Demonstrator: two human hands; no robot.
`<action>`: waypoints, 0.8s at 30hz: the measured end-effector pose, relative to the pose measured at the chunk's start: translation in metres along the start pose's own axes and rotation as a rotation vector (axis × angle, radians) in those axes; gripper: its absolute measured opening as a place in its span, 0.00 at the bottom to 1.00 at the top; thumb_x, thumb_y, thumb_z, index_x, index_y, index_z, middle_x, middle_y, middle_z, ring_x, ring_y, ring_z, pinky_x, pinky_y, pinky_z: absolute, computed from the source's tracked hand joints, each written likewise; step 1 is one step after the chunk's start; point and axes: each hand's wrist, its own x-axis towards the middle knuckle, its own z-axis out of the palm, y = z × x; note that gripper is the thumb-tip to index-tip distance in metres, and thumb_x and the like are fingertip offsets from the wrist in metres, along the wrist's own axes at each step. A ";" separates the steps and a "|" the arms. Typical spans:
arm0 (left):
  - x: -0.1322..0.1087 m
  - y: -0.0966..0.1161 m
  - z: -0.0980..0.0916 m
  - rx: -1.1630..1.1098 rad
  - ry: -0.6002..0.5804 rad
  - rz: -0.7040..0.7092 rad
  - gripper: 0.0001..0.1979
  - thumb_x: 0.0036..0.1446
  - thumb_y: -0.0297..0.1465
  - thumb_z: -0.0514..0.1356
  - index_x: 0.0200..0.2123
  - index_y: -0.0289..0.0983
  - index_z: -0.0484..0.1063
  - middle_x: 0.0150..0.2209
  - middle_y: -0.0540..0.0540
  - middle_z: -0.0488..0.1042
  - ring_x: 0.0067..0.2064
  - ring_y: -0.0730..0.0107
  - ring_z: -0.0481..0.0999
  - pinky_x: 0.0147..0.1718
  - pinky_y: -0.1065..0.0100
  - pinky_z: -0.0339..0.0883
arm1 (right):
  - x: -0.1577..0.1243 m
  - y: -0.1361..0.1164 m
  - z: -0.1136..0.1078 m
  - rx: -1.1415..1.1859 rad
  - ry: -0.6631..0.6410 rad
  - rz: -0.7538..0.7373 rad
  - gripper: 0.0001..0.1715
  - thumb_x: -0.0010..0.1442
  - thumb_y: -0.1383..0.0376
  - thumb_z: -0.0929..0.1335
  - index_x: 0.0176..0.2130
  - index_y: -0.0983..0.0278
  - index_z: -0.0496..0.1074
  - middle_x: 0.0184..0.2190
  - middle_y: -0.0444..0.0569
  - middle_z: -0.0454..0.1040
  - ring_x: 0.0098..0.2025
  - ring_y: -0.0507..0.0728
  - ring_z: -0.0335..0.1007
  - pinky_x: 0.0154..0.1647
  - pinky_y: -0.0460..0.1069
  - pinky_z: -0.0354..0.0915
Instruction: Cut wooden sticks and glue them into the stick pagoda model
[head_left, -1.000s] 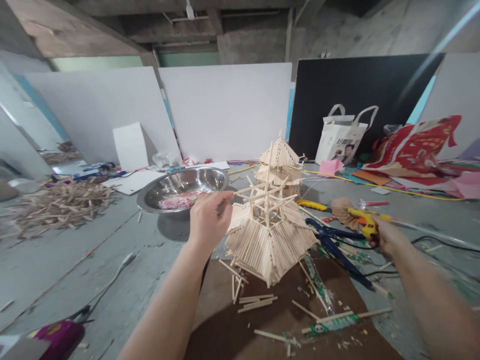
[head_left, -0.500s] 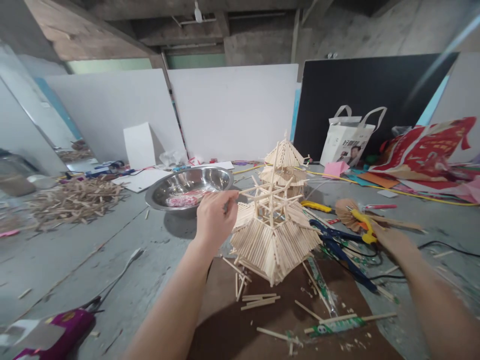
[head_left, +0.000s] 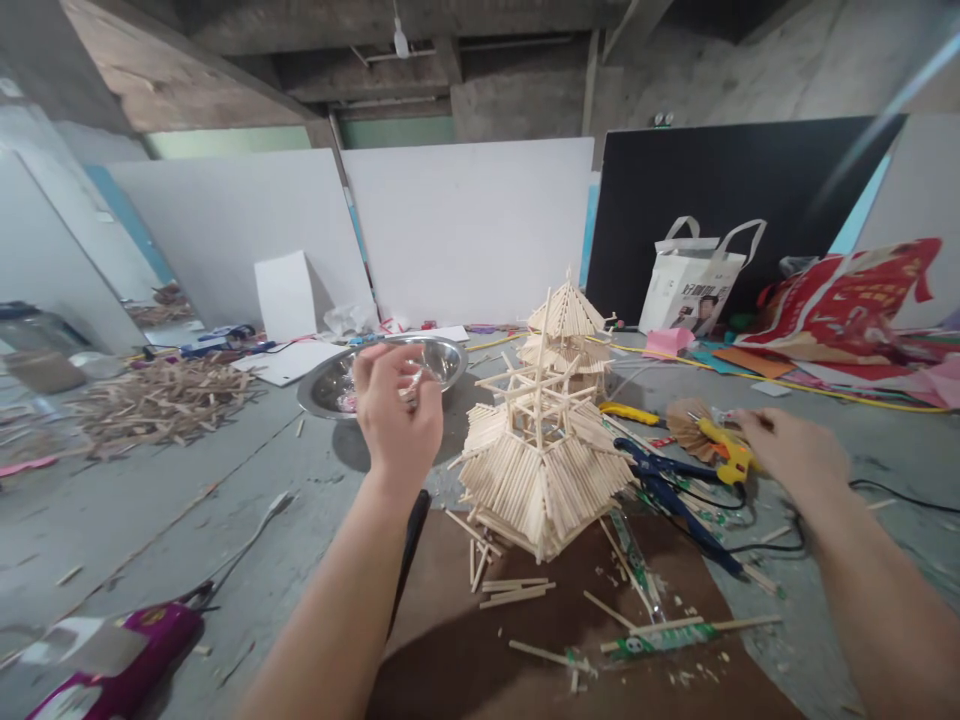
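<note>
A pagoda model of pale wooden sticks (head_left: 541,480), with a layered roof and an open stick frame on top, stands before me. My left hand (head_left: 399,415) is raised to its left in front of a steel bowl (head_left: 450,372), apart from the model. Its fingers are loosely curled with a gap to the thumb, and nothing clear shows in them. My right hand (head_left: 802,455) is beside a yellow glue gun (head_left: 735,455), fingertips drawn together near a brown pleated paper piece (head_left: 690,430). What those fingertips hold, if anything, is hidden.
Loose sticks (head_left: 517,592) lie on a brown board (head_left: 450,640). Blue-handled pliers (head_left: 682,510) and a yellow-handled tool (head_left: 630,412) are right of the model. A second stick tower (head_left: 568,315) stands behind. At left are a stick pile (head_left: 169,400) and a purple tool (head_left: 142,650).
My left hand has moved left and up, away from the model's stick frame. My right hand has come off the glue gun's side and shifted slightly right and up.
</note>
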 end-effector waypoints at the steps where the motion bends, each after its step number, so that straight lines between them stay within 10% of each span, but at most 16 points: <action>1: 0.002 0.005 -0.002 -0.038 0.062 0.012 0.12 0.46 0.22 0.51 0.37 0.38 0.66 0.42 0.45 0.62 0.30 0.78 0.67 0.28 0.72 0.65 | -0.006 -0.011 -0.003 -0.159 0.033 -0.045 0.15 0.44 0.51 0.63 0.20 0.59 0.63 0.15 0.47 0.58 0.28 0.65 0.62 0.32 0.59 0.52; 5: 0.003 0.028 -0.018 -0.097 0.090 0.095 0.08 0.50 0.25 0.50 0.34 0.40 0.65 0.35 0.48 0.66 0.31 0.76 0.69 0.29 0.71 0.65 | -0.041 -0.052 -0.011 -0.124 -0.007 -0.343 0.15 0.50 0.53 0.61 0.28 0.61 0.68 0.23 0.48 0.70 0.27 0.56 0.64 0.28 0.48 0.56; 9: -0.024 0.043 -0.038 -0.087 -0.091 0.230 0.09 0.50 0.25 0.51 0.34 0.40 0.65 0.27 0.52 0.69 0.25 0.79 0.68 0.25 0.73 0.64 | -0.082 -0.081 -0.014 -0.033 -0.400 -0.656 0.16 0.52 0.54 0.60 0.28 0.61 0.70 0.24 0.44 0.72 0.26 0.53 0.66 0.27 0.46 0.58; 13: -0.067 0.045 -0.051 -0.074 -0.485 0.392 0.09 0.48 0.23 0.51 0.33 0.38 0.66 0.22 0.52 0.70 0.22 0.80 0.68 0.23 0.76 0.61 | -0.117 -0.098 -0.005 -0.135 -0.807 -0.890 0.15 0.56 0.58 0.58 0.34 0.60 0.70 0.30 0.45 0.74 0.32 0.54 0.68 0.31 0.46 0.58; 18: -0.111 0.032 -0.050 0.110 -1.161 0.335 0.08 0.51 0.26 0.49 0.30 0.37 0.68 0.25 0.49 0.72 0.27 0.74 0.71 0.24 0.74 0.61 | -0.152 -0.102 0.023 -0.320 -0.980 -1.054 0.12 0.55 0.65 0.58 0.31 0.63 0.70 0.28 0.48 0.74 0.30 0.54 0.69 0.27 0.45 0.57; 24: -0.136 0.022 -0.042 0.324 -1.345 0.332 0.09 0.54 0.30 0.47 0.30 0.37 0.67 0.31 0.47 0.71 0.30 0.68 0.72 0.24 0.71 0.62 | -0.170 -0.099 0.048 -0.529 -0.964 -1.116 0.14 0.52 0.75 0.57 0.32 0.67 0.69 0.27 0.54 0.74 0.30 0.58 0.70 0.26 0.47 0.59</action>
